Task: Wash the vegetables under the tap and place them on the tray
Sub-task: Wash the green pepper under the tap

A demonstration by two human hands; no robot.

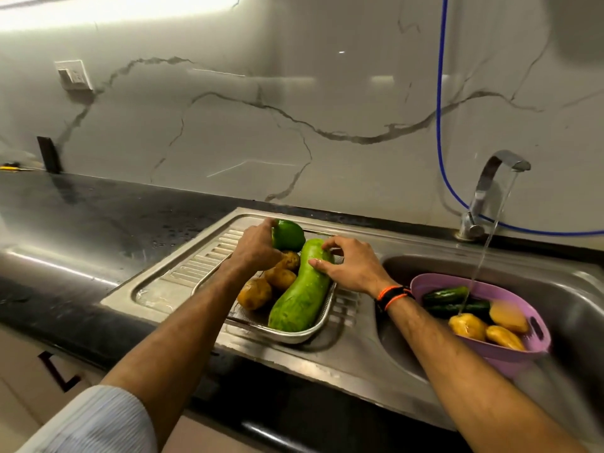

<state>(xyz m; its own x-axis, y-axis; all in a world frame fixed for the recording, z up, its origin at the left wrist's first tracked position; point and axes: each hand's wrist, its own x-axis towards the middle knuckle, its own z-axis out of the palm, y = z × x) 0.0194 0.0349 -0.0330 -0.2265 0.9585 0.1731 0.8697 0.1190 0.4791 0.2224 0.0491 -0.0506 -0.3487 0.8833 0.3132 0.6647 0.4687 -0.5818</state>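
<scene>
The steel tray [322,329] sits on the ribbed drainboard at centre frame, left of the sink basin [575,308]. It carries three potatoes [254,293] and one bottle gourd [302,289]. The gourd's long axis runs from the tray's near edge, lower centre, up and slightly right toward its far edge.

The left hand [253,248] grips a green capsicum [289,234], fingers curled round it, at the tray's far left corner, just above the uppermost potato. The right hand [351,264] rests on the gourd's upper end; thumb and fingers are bent and touch its skin, but a full grip is not confirmed.

The tap [490,191] runs at right of frame. Its stream falls into a purple colander basket [529,349] in the basin, which holds two cucumbers [446,295] and three yellow vegetables [467,325].

Judgement: the capsicum is being set down beside the gourd. The unwashed items lie to the right of both hands, so the right hand is nearer for the following pick.
</scene>
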